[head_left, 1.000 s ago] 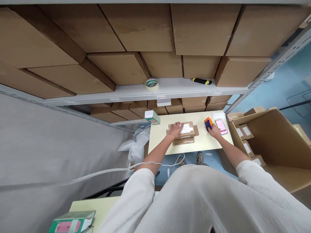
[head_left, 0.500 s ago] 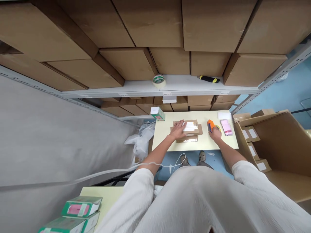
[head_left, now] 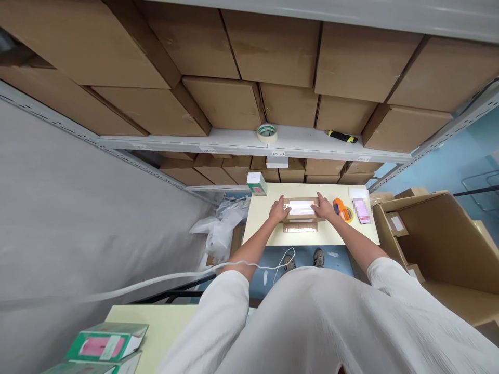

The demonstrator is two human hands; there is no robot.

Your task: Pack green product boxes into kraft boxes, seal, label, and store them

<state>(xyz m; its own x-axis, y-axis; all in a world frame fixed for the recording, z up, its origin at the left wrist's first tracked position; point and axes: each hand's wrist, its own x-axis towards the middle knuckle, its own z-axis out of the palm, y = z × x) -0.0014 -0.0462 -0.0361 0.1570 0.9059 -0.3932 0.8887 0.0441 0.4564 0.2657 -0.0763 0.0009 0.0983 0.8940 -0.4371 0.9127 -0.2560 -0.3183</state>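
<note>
Green-and-white box (head_left: pixel 257 185): stands near the far left corner of the pale table (head_left: pixel 255 212). Left hand (head_left: pixel 278 210): grips the left end of the cardboard box. Cardboard box (head_left: pixel 301 204), white label on top: sits mid-table between both hands. Right hand (head_left: pixel 324 207): grips its right end. Orange tape dispenser (head_left: pixel 340 206): lies just beside that hand. Pink-screened phone (head_left: pixel 362 210): lies near the dispenser. Large open carton (head_left: pixel 448 244): contains smaller labelled boxes (head_left: pixel 397 223).

small carton (head_left: pixel 302 216): matt cardboard | tape dispenser (head_left: pixel 340 208): smooth plastic | shelf (head_left: pixel 300 138): smooth painted metal | shirt (head_left: pixel 312 317): matt wrinkled cloth
</note>
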